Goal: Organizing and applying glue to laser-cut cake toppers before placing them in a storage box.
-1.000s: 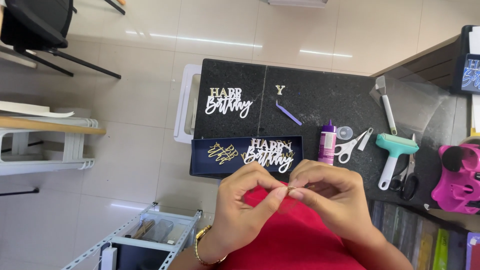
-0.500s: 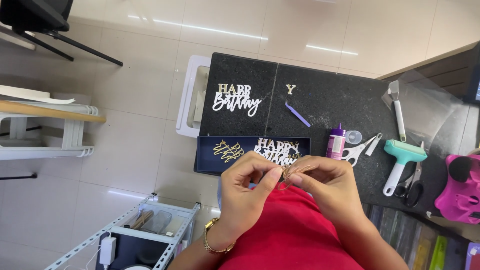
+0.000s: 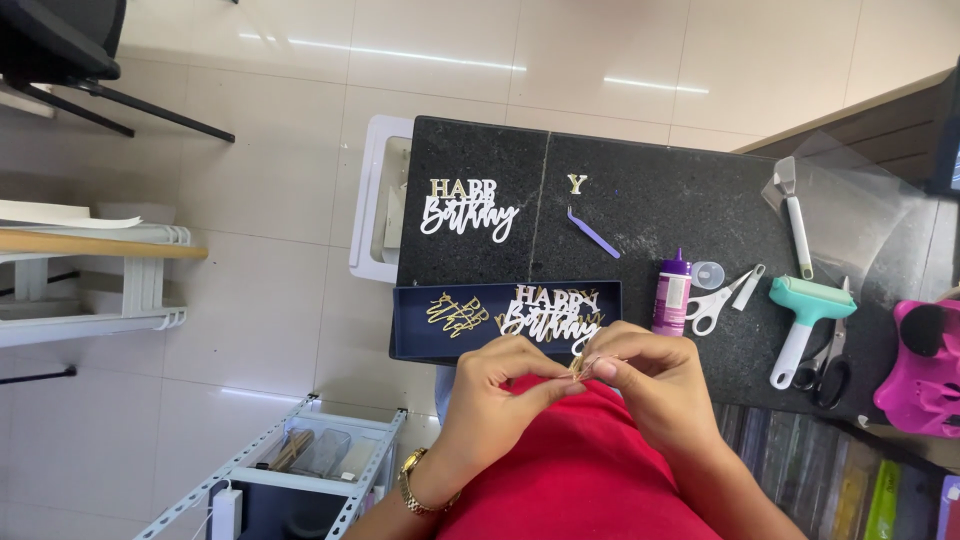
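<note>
Both hands pinch a tiny gold cutout (image 3: 579, 366) between them: left hand (image 3: 497, 392), right hand (image 3: 645, 377). It stands about upright. The fingers (image 3: 604, 369) hide most of it, so its shape is hard to tell.

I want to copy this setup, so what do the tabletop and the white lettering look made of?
Tabletop: looks like polished black granite, with fine pale speckles and a seam down it. White lettering: thin flat cut-out, probably card or acrylic; matte and crisp-edged, but the exact material can't be told.

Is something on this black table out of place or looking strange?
One thing: the small gold letter lies alone on the black table, apart from the white cutout sign whose top word looks one letter short. Both hands pinch a small gold piece.
</note>
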